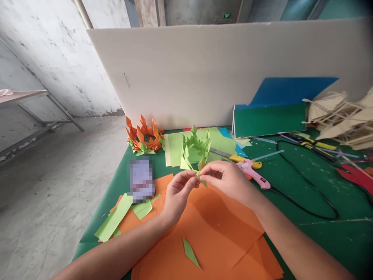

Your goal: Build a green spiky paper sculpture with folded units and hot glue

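Observation:
Between the fingertips of both hands is a small folded green paper piece (204, 183). My left hand (178, 196) pinches it from the left with thumb and forefinger. From the right, my right hand (229, 179) grips it in a pinch too; the fingers hide part of the piece. Just behind the hands stands a green paper crown (184, 157) with pointed folded tips. Large orange paper sheets (224, 229) lie beneath the hands. A loose green paper diamond (190, 252) rests on them, closer to me.
A pink glue gun (252, 172) with a black cord and a yellow-handled knife (257, 165) lie right of my hand. An orange paper crown (141, 134) stands at the back left. Green strips (114, 217) and a blurred rectangular object (142, 179) lie left. A white board (204, 74) rises behind.

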The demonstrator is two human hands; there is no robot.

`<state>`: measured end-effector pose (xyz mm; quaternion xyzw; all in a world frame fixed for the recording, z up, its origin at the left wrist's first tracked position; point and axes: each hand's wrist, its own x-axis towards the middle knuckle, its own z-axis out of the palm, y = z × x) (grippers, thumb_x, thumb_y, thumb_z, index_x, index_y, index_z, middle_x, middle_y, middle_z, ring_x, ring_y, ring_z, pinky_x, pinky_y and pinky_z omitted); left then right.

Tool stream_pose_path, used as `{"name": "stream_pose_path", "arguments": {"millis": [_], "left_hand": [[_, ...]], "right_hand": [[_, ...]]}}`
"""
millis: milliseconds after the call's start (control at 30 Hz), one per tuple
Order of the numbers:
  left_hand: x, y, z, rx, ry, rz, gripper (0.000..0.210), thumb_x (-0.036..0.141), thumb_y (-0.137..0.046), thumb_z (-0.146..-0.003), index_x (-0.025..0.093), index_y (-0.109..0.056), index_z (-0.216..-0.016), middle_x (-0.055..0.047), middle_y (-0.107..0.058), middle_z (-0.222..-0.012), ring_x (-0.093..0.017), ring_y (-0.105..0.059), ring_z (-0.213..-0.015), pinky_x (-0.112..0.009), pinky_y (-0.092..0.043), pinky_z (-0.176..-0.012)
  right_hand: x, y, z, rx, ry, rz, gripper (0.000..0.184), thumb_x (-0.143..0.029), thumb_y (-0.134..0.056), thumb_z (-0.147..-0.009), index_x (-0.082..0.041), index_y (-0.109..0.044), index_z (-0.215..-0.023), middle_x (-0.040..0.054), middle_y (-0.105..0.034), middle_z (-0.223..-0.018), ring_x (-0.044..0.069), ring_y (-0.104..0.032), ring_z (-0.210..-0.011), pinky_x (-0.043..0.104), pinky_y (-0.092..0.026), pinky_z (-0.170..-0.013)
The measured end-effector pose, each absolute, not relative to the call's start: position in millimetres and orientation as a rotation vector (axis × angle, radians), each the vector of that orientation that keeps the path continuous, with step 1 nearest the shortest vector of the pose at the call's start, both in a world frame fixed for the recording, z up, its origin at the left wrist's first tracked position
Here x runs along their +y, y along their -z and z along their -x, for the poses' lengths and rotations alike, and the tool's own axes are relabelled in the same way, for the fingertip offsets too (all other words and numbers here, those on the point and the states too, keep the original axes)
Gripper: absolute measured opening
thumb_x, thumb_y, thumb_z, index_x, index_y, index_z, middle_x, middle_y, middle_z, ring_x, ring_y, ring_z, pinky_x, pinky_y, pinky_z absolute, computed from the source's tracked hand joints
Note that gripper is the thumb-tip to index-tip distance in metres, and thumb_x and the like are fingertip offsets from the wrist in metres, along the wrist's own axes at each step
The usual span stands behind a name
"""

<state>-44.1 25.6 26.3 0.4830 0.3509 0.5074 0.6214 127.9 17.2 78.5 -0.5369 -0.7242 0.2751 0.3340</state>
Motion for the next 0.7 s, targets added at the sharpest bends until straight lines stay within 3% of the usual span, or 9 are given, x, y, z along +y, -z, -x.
{"name": "stream_pose_path", "arguments": {"millis": [167, 333, 533, 700], "left_hand": [[30, -23, 43, 0.826, -1.179, -0.898, 0.020, 0.039, -0.067, -0.083, 0.020, -0.065, -0.090, -0.001, -0.065, -0.090, -0.011, -0.058, -0.076, -0.027, -0.047, -0.080], [33, -14, 41, 0.925, -1.190, -0.756, 0.017, 0.032, -0.069, -0.079, 0.020, -0.062, -0.089, 0.000, -0.057, -0.093, -0.010, -0.057, -0.081, -0.025, -0.047, -0.079], [33, -15, 43, 1.072, -1.153, -0.717, 0.033, 0.025, -0.072, -0.077, 0.025, -0.057, -0.106, -0.003, -0.053, -0.122, -0.010, -0.061, -0.084, -0.025, -0.047, -0.080], [37, -25, 39, 0.914, -1.031, -0.567, 0.031, 0.022, -0.073, -0.079, 0.020, -0.060, -0.108, -0.008, -0.056, -0.127, -0.014, -0.065, -0.091, -0.024, -0.051, -0.077]], "right_hand": [[30, -83, -139, -1.754, -0.646, 1.335, 0.013, -0.034, -0.066, -0.081, -0.022, -0.070, -0.079, 0.0048, -0.065, -0.099, 0.012, -0.054, -0.066, 0.029, -0.047, -0.061], [34, -75, -136, -1.603, -0.963, 1.286, 0.019, -0.039, -0.069, -0.077, -0.020, -0.068, -0.075, 0.0087, -0.061, -0.123, 0.016, -0.064, -0.079, 0.033, -0.053, -0.072], [38, -76, -143, -1.468, -1.083, 1.245, 0.025, -0.043, -0.072, -0.075, -0.020, -0.067, -0.082, 0.0049, -0.070, -0.096, 0.018, -0.065, -0.086, 0.033, -0.052, -0.079], [35, -89, -158, -1.376, -1.100, 1.277, 0.027, -0.045, -0.074, -0.073, -0.020, -0.067, -0.081, 0.0033, -0.069, -0.089, 0.015, -0.063, -0.079, 0.025, -0.049, -0.064]]}}
